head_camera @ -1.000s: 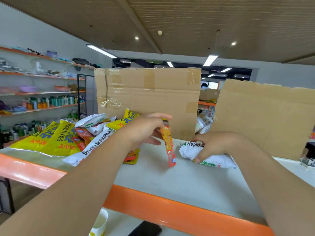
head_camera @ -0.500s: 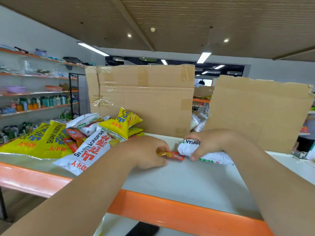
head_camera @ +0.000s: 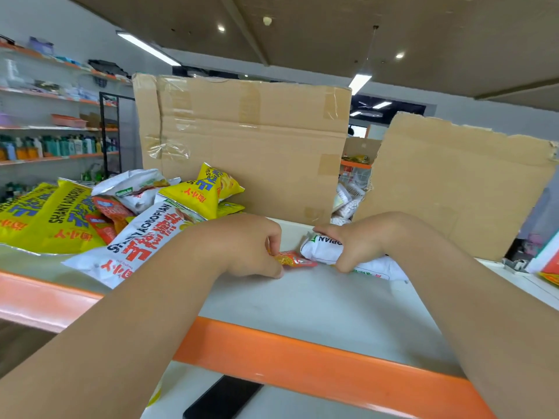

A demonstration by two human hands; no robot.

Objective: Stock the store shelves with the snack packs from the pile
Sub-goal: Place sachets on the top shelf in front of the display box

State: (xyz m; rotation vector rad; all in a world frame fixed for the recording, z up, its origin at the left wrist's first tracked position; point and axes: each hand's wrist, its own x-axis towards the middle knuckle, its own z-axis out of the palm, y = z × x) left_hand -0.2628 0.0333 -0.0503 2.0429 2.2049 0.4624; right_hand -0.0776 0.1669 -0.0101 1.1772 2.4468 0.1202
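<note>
Stocking looks barely begun: the left hand (head_camera: pixel 248 246) has its grip pinched on a small orange pack (head_camera: pixel 298 260) lying flat on the shelf (head_camera: pixel 302 309). Just right of that grip, the right hand (head_camera: pixel 360 243) is clenched round a white pack (head_camera: pixel 320 251), seemingly touching the orange one. Left of both grips, the pile (head_camera: pixel 121 213) of yellow and white packs waits unplaced.

Orange pack (head_camera: pixel 298 261) mostly under left hand (head_camera: pixel 245 244), white pack (head_camera: pixel 317 251) half under right hand (head_camera: pixel 363 241); far-shelf bottles (head_camera: pixel 60 145) blurred
</note>
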